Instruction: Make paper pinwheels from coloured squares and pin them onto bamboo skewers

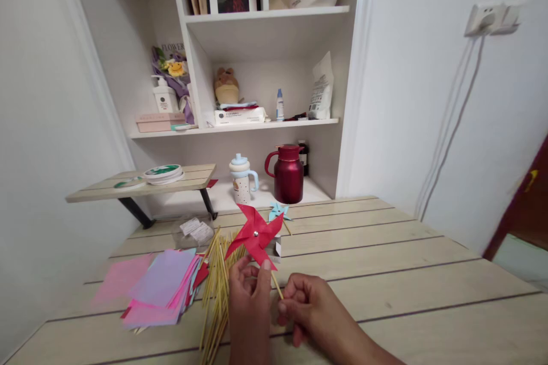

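A red paper pinwheel (256, 232) with a silver pin at its centre stands tilted on a thin wooden stick (277, 285). My right hand (310, 308) is closed, pinching the stick near its lower part. Just under the blades, my left hand (252, 296) has its fingers curled and its thumb against the pinwheel's lower edge; the exact contact is partly hidden. Many loose bamboo sticks (218, 285) lie left of my left hand. Behind the red one, a light-blue pinwheel (279, 212) rests on the table, next to a small white box (277, 248) partly covered by the red blades.
Coloured paper sheets (165, 279) are stacked at the left. A clear container (193, 232) with white packets stands behind them. Further back are a small raised shelf (192, 177), a baby-blue-lidded cup (242, 179) and a red jug (289, 177). White shelving (265, 17) rises behind the table.
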Tool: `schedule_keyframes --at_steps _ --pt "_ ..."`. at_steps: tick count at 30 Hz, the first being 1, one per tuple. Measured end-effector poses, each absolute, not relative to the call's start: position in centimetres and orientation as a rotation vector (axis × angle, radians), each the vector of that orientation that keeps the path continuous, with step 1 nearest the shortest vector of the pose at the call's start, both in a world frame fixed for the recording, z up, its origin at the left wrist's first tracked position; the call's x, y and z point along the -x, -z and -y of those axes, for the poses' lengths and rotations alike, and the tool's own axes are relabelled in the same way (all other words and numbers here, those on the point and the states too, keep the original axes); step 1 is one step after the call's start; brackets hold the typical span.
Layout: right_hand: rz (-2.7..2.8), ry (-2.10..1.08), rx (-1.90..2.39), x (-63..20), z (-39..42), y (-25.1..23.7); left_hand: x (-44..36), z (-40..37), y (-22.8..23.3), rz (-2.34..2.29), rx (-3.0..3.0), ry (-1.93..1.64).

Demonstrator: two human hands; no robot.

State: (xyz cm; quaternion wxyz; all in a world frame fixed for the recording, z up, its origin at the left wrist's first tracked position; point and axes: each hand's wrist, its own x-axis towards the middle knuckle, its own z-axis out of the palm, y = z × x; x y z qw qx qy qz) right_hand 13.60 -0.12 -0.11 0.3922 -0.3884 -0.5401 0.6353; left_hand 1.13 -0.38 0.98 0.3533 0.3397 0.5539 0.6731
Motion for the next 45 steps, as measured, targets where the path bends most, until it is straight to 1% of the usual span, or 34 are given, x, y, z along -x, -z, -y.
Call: schedule_keyframes --at_steps 11,15,18,21,25,28,36,40,45 --pt "1.373 -1.607 1.008 -13.6 0.0 0.1 -0.6 0.3 -0.9 -1.398 -0.862 -1.8" --pt "1.39 -1.559 1.04 -13.8 -0.3 0.2 -0.5 0.2 -0.7 -1.398 -0.869 -1.848" --pt "1.36 -1.492 1.059 -14.6 -1.3 -0.1 -0.3 0.4 -0.5 -1.446 -0.894 -1.829" --pt "1.3 -1.309 1.123 -16.4 -3.0 -0.8 -0.6 0.7 -0.3 -1.492 -0.988 -1.798" --pt "1.199 -1.123 1.231 -19.6 -5.6 -1.2 -1.8 1.1 0.7 -1.546 -1.273 -1.658" --pt "1.186 -0.991 1.328 -21.5 -6.9 -0.5 -2.7 1.4 1.6 -1.58 -1.456 -1.577" --pt "1.319 -0.807 1.681 -21.9 -8.5 1.7 -2.6 1.4 1.6 -1.559 -1.882 -1.397" --pt "1.377 -0.733 1.915 -21.9 -10.1 1.0 -2.6 1.0 2.0 -1.595 -1.991 -1.216" --pt "1.424 -0.609 2.108 -22.1 -12.7 -0.3 -2.9 0.8 2.2 -1.566 -2.128 -1.005"
